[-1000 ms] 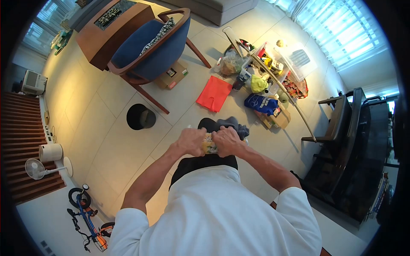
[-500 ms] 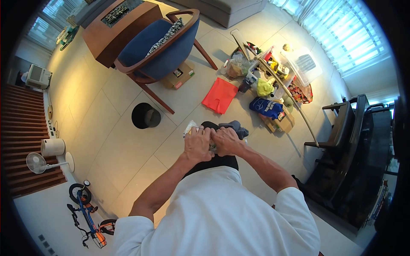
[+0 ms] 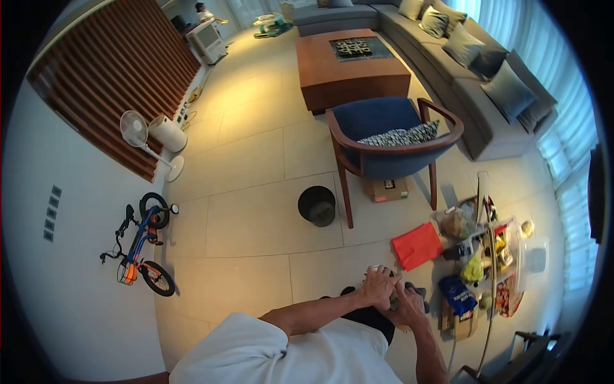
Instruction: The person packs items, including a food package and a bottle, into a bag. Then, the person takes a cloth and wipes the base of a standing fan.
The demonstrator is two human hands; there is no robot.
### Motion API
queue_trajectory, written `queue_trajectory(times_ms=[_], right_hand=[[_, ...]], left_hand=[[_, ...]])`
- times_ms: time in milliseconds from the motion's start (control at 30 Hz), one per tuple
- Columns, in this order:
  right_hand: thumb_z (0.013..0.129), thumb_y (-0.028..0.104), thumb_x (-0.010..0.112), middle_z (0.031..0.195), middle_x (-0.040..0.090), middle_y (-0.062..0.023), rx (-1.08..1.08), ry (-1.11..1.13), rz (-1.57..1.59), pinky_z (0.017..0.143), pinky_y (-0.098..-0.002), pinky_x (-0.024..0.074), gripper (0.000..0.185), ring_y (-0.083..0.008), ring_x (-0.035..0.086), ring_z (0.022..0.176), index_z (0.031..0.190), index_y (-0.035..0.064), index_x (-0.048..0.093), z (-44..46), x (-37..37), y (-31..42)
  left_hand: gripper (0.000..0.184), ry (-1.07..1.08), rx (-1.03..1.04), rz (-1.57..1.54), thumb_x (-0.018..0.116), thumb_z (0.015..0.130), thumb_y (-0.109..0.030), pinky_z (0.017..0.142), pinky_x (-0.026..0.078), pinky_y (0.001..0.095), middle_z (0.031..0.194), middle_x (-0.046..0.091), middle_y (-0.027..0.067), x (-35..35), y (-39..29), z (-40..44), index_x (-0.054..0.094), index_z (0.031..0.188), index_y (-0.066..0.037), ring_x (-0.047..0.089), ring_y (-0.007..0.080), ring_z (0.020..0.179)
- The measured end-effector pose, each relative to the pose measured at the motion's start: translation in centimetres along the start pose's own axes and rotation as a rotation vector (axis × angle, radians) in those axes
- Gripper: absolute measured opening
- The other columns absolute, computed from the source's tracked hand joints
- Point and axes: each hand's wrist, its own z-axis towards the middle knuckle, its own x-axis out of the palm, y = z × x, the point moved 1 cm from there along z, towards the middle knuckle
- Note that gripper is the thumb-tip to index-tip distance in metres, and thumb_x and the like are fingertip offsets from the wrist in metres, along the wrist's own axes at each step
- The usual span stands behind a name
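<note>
My left hand (image 3: 380, 287) and my right hand (image 3: 408, 306) are close together over my lap at the lower right of centre. Fingers of both are bent around something small between them. It is mostly covered, so its kind cannot be made out. A bit of white shows by the left fingertips. Just past my right hand is a dark grey piece of cloth (image 3: 420, 290). Beyond the hands, a red-orange flat sheet or bag (image 3: 417, 246) lies on the floor.
A black bin (image 3: 316, 206) stands ahead, near a blue armchair (image 3: 374, 121) with a carton (image 3: 387, 190) beneath. At right lies a pile with a blue bag (image 3: 457, 295), a clear plastic box (image 3: 536, 259) and a long pole (image 3: 492, 281). A small bicycle (image 3: 137, 246) is at left.
My view has swung left, so the room and both hands sit further right in it. The hands stay together around the small thing, their fingers slightly shifted.
</note>
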Motion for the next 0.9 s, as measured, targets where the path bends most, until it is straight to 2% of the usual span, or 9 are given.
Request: queue_trajectory(times_ms=[200,267,367,433,500,633,833,867,900], right_hand=[[0.059,0.04,0.083,0.089,0.068,-0.019,-0.036,-0.034,-0.117,0.081,-0.0438,0.0506,0.082,-0.0389,0.065,0.087,0.121,0.0013,0.046,1.9,0.0,-0.5],[0.059,0.042,0.084,0.086,0.068,-0.0177,0.082,0.179,-0.032,0.081,-0.0451,0.0501,0.076,-0.038,0.066,0.084,0.116,0.0041,0.049,2.9,0.8,-1.4],[0.063,0.034,0.082,0.083,0.067,-0.0188,0.034,0.047,0.066,0.076,-0.051,0.0499,0.066,-0.0416,0.066,0.084,0.117,0.0111,0.051,2.3,-1.1,-0.9],[0.063,0.025,0.078,0.08,0.066,-0.0163,-0.055,-0.05,0.046,0.068,-0.0484,0.0496,0.054,-0.0404,0.064,0.081,0.109,0.0136,0.053,1.7,-0.3,-2.4],[0.056,0.015,0.076,0.087,0.065,-0.0145,-0.057,0.033,0.071,0.069,-0.0474,0.049,0.055,-0.0386,0.062,0.083,0.106,0.0121,0.054,1.4,-0.6,-2.3],[0.052,0.007,0.074,0.089,0.061,-0.0097,-0.368,0.058,0.092,0.07,-0.0419,0.0496,0.053,-0.0329,0.059,0.087,0.101,0.0128,0.056,0.7,-3.0,0.2],[0.052,0.008,0.076,0.084,0.059,-0.0077,-0.336,-0.018,0.214,0.066,-0.043,0.0487,0.047,-0.0306,0.06,0.08,0.094,0.0106,0.055,1.4,-7.2,2.4],[0.053,0.015,0.081,0.085,0.061,-0.0093,-0.248,-0.086,0.255,0.065,-0.0415,0.0483,0.049,-0.0304,0.061,0.079,0.094,0.0084,0.056,1.6,-7.6,1.1],[0.053,0.015,0.081,0.085,0.061,-0.0093,-0.234,-0.091,0.244,0.065,-0.0415,0.0483,0.049,-0.0304,0.061,0.079,0.094,0.0084,0.056,1.5,-7.9,0.1]], left_hand=[[0.084,0.073,-0.006,-0.024,0.08,0.05,-0.029,0.082,0.035,0.0451,0.107,0.058,0.0134,0.1,0.7,1.0,0.051,0.129,-0.021,0.052,0.0302,0.11],[0.082,0.008,-0.028,-0.009,0.082,0.049,-0.028,0.082,0.037,0.0512,0.107,0.058,0.0142,0.4,1.0,0.9,0.053,0.125,-0.019,0.05,0.0335,0.114],[0.083,-0.047,-0.164,-0.079,0.085,0.051,-0.029,0.087,0.041,0.0564,0.11,0.057,0.0155,-1.5,2.7,-1.6,0.051,0.125,-0.016,0.052,0.0351,0.112],[0.081,-0.218,-0.131,-0.352,0.085,0.054,-0.033,0.095,0.043,0.057,0.122,0.055,0.017,4.8,8.4,-3.3,0.05,0.123,-0.011,0.052,0.0367,0.116],[0.07,0.036,-0.334,-0.72,0.085,0.062,-0.024,0.095,0.049,0.0459,0.127,0.055,0.0161,5.1,10.1,-6.1,0.05,0.121,-0.009,0.057,0.033,0.117],[0.04,0.008,-0.162,-1.45,0.066,0.076,0.013,0.098,0.049,0.0316,0.136,0.054,0.0127,10.4,14.8,-6.1,0.056,0.11,-0.005,0.058,0.0213,0.119],[0.033,0.469,-0.186,-1.955,0.069,0.082,0.002,0.096,0.049,0.0322,0.128,0.06,0.0151,8.6,15.5,-0.6,0.061,0.113,-0.003,0.061,0.0203,0.111],[0.03,0.132,-0.015,-1.396,0.065,0.085,0.0,0.089,0.053,0.0314,0.116,0.066,0.0148,8.3,14.0,-2.2,0.061,0.115,0.0,0.066,0.0204,0.101],[0.03,0.141,0.0,-1.402,0.065,0.085,0.0,0.089,0.053,0.0314,0.116,0.066,0.0148,6.7,12.6,-2.6,0.061,0.115,0.0,0.066,0.0204,0.101]])
